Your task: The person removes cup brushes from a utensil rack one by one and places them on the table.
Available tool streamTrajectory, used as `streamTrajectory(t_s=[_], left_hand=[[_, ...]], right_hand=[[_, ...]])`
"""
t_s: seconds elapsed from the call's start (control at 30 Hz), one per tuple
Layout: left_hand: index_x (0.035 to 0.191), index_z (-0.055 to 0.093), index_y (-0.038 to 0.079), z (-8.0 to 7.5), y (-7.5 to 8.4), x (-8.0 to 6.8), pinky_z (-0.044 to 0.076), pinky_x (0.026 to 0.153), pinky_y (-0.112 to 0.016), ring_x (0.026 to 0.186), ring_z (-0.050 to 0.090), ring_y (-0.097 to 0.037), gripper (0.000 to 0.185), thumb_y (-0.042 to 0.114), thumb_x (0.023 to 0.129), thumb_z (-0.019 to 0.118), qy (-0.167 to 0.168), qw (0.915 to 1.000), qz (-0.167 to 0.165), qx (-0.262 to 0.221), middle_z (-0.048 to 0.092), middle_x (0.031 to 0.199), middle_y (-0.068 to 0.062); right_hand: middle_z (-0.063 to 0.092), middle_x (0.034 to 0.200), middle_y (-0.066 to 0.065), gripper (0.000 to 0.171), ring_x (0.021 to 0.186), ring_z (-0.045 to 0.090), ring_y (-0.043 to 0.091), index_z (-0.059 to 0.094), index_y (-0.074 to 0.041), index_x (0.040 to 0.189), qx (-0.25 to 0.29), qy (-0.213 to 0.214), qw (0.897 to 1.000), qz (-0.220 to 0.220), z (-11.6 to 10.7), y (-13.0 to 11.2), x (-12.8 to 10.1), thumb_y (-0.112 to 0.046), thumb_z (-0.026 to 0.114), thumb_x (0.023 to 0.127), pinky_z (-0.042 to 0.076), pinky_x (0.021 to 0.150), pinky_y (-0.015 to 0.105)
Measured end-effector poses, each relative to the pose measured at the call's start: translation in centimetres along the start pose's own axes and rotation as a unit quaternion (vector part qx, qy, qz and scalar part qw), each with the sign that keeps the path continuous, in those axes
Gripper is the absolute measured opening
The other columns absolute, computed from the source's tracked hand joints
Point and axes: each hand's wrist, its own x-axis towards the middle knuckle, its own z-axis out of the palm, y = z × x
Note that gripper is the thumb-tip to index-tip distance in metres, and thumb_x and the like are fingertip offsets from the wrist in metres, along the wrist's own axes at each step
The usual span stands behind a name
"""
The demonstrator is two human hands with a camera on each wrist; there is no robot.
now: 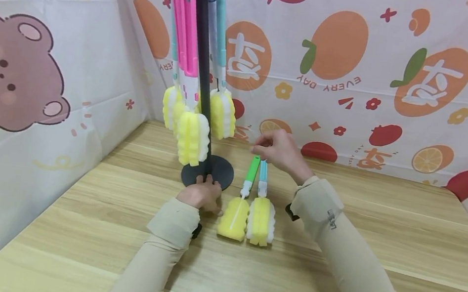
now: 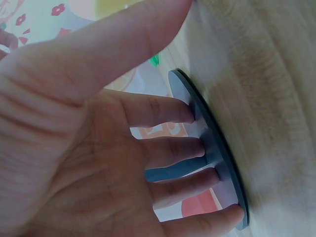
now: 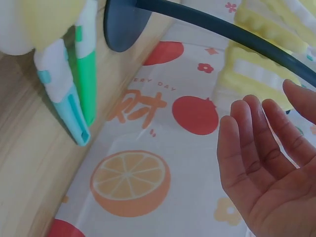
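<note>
My left hand (image 1: 202, 195) rests its spread fingertips on the round black base (image 1: 223, 172) of an upright stand. In the left wrist view the fingers (image 2: 170, 150) press the base's top face, the thumb held apart. My right hand (image 1: 280, 150) hovers, empty with slightly bent fingers, above the handles of two sponge brushes on the table. One is the green-handled brush (image 1: 234, 218), the other the blue-handled brush (image 1: 261, 220); they lie side by side with yellow heads toward me. In the right wrist view the right hand (image 3: 271, 163) stands clear of both handles.
Several sponge brushes with pink (image 1: 191, 35) and teal handles hang from hooks atop the black pole (image 1: 205, 47). The wooden table (image 1: 356, 263) meets a fruit-print cloth (image 1: 373, 111) behind and a bear-print cloth (image 1: 6, 74) at the left.
</note>
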Motion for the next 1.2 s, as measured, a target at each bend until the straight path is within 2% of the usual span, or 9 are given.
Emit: streamTrajectory(t_s=[0.17, 0.27, 0.4, 0.63, 0.77, 1.2], left_hand=[[0.155, 0.030, -0.007, 0.0, 0.1, 0.0, 0.028, 0.114, -0.058, 0.147, 0.012, -0.054, 0.081, 0.033, 0.097, 0.071, -0.002, 1.0000, -0.001, 0.004, 0.014, 0.161, -0.035], [0.156, 0.029, -0.006, 0.0, 0.2, 0.0, 0.028, 0.114, -0.058, 0.148, 0.011, -0.054, 0.081, 0.034, 0.098, 0.070, -0.005, 1.0000, -0.002, 0.006, 0.013, 0.162, -0.034], [0.156, 0.029, -0.005, 0.0, 0.2, 0.0, 0.027, 0.114, -0.058, 0.148, 0.011, -0.053, 0.082, 0.035, 0.098, 0.069, -0.008, 0.9999, -0.002, 0.011, 0.013, 0.162, -0.033], [0.156, 0.029, -0.005, 0.1, 0.2, 0.1, 0.028, 0.114, -0.058, 0.148, 0.012, -0.053, 0.081, 0.035, 0.098, 0.069, -0.008, 0.9998, -0.003, 0.016, 0.013, 0.162, -0.033], [0.157, 0.029, -0.005, 0.0, 0.2, 0.1, 0.027, 0.114, -0.058, 0.148, 0.010, -0.053, 0.081, 0.035, 0.098, 0.069, -0.009, 0.9999, -0.003, 0.012, 0.012, 0.162, -0.033], [0.157, 0.028, -0.005, -0.1, 0.2, -0.1, 0.028, 0.114, -0.058, 0.147, 0.011, -0.054, 0.082, 0.035, 0.098, 0.069, -0.008, 0.9999, -0.003, 0.012, 0.012, 0.162, -0.033]], right_hand=[[0.069, 0.086, 0.009, 0.013, 0.074, 0.066, 0.026, 0.077, -0.002, 0.097, 0.009, 0.000, 1.000, 0.002, -0.2, -0.6, 0.2, -0.013, 0.073, 0.095, 0.054, 0.066, 0.029], [0.070, 0.086, 0.009, 0.012, 0.070, 0.064, 0.020, 0.077, -0.001, 0.096, 0.007, 0.002, 1.000, -0.009, -0.3, -0.8, 0.2, -0.012, 0.073, 0.094, 0.054, 0.065, 0.029], [0.069, 0.088, 0.009, 0.012, 0.069, 0.065, 0.021, 0.076, 0.001, 0.096, 0.006, 0.002, 1.000, -0.025, -0.6, -1.2, 0.3, -0.011, 0.072, 0.095, 0.054, 0.066, 0.029], [0.071, 0.093, 0.012, 0.015, 0.074, 0.063, 0.023, 0.075, 0.000, 0.102, 0.038, -0.008, 0.999, 0.005, -1.0, -2.4, 0.4, -0.013, 0.071, 0.096, 0.057, 0.074, 0.038], [0.071, 0.091, 0.010, 0.017, 0.073, 0.062, 0.023, 0.075, 0.000, 0.103, 0.041, -0.011, 0.999, 0.009, -1.1, -2.8, 0.4, -0.015, 0.071, 0.096, 0.057, 0.071, 0.036], [0.072, 0.090, 0.009, 0.018, 0.080, 0.066, 0.024, 0.077, -0.001, 0.102, 0.046, -0.013, 0.998, -0.029, -1.2, -4.6, 0.8, -0.017, 0.071, 0.096, 0.055, 0.075, 0.036]])
